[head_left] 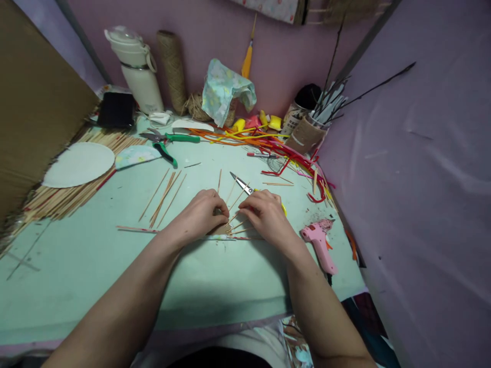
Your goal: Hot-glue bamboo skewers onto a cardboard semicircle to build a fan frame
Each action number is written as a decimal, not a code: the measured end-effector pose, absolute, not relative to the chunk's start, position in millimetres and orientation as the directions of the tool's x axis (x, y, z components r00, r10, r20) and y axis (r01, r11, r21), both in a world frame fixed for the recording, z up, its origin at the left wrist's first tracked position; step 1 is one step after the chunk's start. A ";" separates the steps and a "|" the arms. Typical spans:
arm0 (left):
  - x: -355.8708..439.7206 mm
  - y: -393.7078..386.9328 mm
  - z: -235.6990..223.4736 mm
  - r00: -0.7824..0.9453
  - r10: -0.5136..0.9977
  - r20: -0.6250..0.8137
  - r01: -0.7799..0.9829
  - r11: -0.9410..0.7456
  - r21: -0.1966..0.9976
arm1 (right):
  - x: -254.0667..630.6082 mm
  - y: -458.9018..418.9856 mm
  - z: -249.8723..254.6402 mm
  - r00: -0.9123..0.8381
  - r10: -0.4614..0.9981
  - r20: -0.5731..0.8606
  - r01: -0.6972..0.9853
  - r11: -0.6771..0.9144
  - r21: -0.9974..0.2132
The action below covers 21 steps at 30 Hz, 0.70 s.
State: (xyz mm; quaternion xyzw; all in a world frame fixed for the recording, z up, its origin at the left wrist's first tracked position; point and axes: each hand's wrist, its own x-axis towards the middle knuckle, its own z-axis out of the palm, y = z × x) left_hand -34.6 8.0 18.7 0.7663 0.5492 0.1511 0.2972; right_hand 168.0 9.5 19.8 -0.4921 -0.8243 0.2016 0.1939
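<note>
Near the middle of the table, thin wooden sticks (238,197) fan out from a small brown cardboard piece (220,230). A long patterned stick (134,229) runs crosswise along its near edge. My left hand (205,212) is closed over the cardboard from the left, its fingertips pinched by the sticks' inner ends; what they grip is hidden. From the right, my right hand (264,212) pinches a thin stick just above the cardboard. Scissors (242,183) with yellow handles lie behind my right hand, which partly covers them.
Loose sticks (164,199) lie left of my hands, with green-handled pliers (169,139) behind. At far left a white oval (79,164) rests on a stick bundle (72,197). A pink glue gun (320,245) lies at right. Colourful pipe cleaners (261,137) and a white bottle (140,76) line the back.
</note>
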 end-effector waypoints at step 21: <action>-32.2 8.8 20.5 0.116 0.992 -0.051 0.789 -0.061 0.611 | 135.8 13.1 45.3 -0.532 0.833 -0.151 0.836 0.490 -0.248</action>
